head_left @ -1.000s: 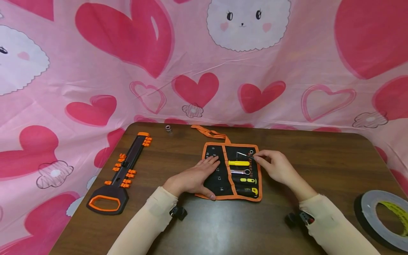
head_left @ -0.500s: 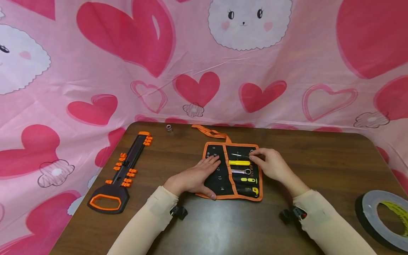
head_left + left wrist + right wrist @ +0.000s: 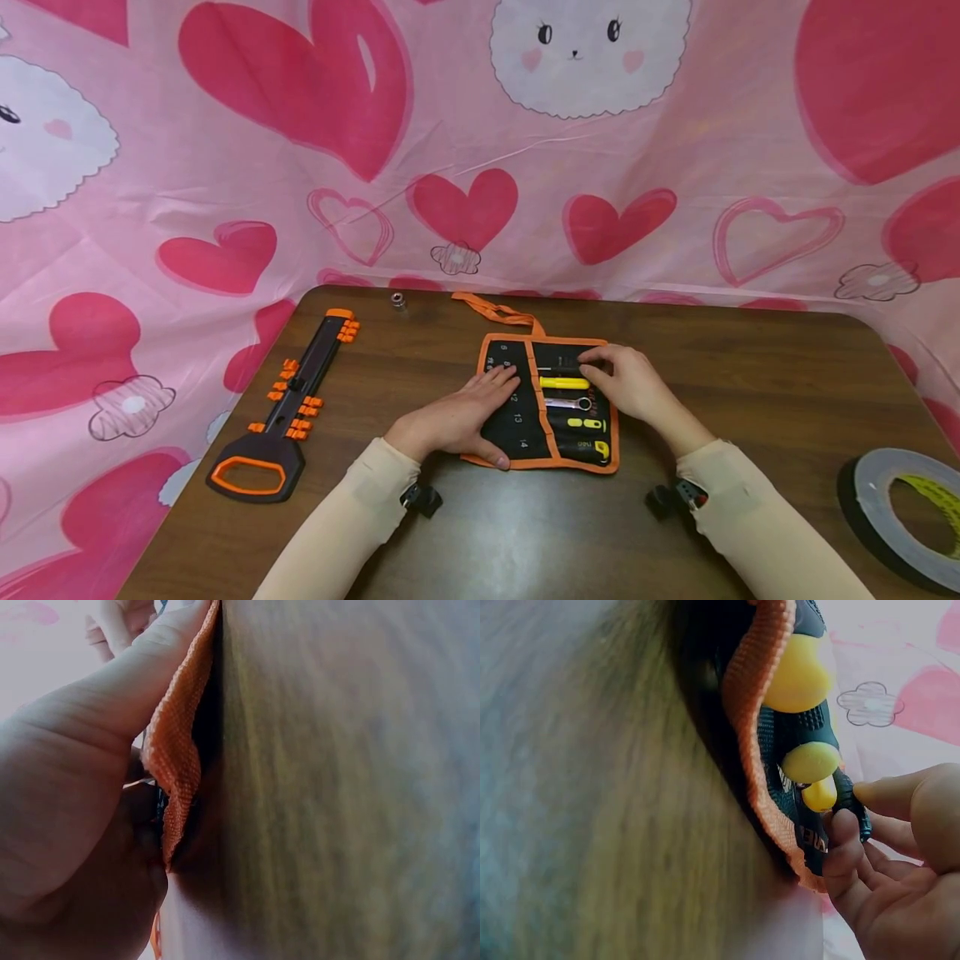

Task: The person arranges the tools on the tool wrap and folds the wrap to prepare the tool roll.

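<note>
A black tool roll (image 3: pixel 525 433) with orange trim lies spread on the table. My left hand (image 3: pixel 457 412) rests on its numbered left part with the fingers extended, the thumb at the near orange edge. My right hand (image 3: pixel 622 379) pinches a thin screwdriver by its black ribbed handle (image 3: pixel 847 795). Its slim metal shaft (image 3: pixel 553 369) points left at the roll's middle orange band; the tip is hidden there. Below it in the pockets sit a yellow bar-shaped handle (image 3: pixel 564 383), a ring spanner (image 3: pixel 579 404), a black-and-yellow tool (image 3: pixel 585 423) and a yellow-ended tool (image 3: pixel 602 451).
To the left lies a black rack (image 3: pixel 258 467) with orange clips and an orange-rimmed handle. A small metal socket (image 3: pixel 398 302) stands near the back edge. The roll's orange strap (image 3: pixel 495 312) trails behind it. A large tape roll (image 3: pixel 862 500) is at the right.
My right hand has moved left with the screwdriver, its shaft now level with the pockets and mostly out of sight at the middle band. My left hand has stayed put.
</note>
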### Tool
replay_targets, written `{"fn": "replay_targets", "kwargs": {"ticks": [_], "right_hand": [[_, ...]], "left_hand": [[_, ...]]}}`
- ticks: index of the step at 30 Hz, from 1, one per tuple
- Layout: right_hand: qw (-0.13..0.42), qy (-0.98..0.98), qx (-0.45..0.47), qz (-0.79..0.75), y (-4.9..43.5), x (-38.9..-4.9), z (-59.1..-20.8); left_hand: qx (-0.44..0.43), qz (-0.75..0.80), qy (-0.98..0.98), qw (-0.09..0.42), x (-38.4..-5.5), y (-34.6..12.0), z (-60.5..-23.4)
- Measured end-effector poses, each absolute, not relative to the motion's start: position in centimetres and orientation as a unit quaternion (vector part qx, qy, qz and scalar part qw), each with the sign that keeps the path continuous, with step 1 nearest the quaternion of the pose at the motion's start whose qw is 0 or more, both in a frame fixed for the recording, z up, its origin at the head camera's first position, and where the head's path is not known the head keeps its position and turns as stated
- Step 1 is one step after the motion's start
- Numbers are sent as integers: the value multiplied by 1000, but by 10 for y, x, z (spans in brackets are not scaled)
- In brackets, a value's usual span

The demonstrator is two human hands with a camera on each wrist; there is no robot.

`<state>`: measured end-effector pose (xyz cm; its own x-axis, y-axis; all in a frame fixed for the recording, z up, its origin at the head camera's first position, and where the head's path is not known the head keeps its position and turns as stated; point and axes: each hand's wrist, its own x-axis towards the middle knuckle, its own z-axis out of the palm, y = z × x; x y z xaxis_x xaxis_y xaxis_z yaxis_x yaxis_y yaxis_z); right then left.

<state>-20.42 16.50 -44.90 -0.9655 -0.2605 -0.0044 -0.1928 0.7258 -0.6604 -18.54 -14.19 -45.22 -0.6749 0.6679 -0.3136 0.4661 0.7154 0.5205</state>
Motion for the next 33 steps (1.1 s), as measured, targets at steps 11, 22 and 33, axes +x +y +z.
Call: {"fn": "replay_targets", "kwargs": {"ticks": [11, 22, 33], "right_hand": [[41, 927, -113, -355, 159, -208, -450], [22, 930, -123, -345, 153, -212, -452], [59, 930, -105, -346, 147, -216, -449]], "left_hand": [[320, 202, 891, 249, -185, -141, -451], [323, 206, 889, 251, -185, -143, -450], [322, 206, 889, 252, -185, -143, -450]]}}
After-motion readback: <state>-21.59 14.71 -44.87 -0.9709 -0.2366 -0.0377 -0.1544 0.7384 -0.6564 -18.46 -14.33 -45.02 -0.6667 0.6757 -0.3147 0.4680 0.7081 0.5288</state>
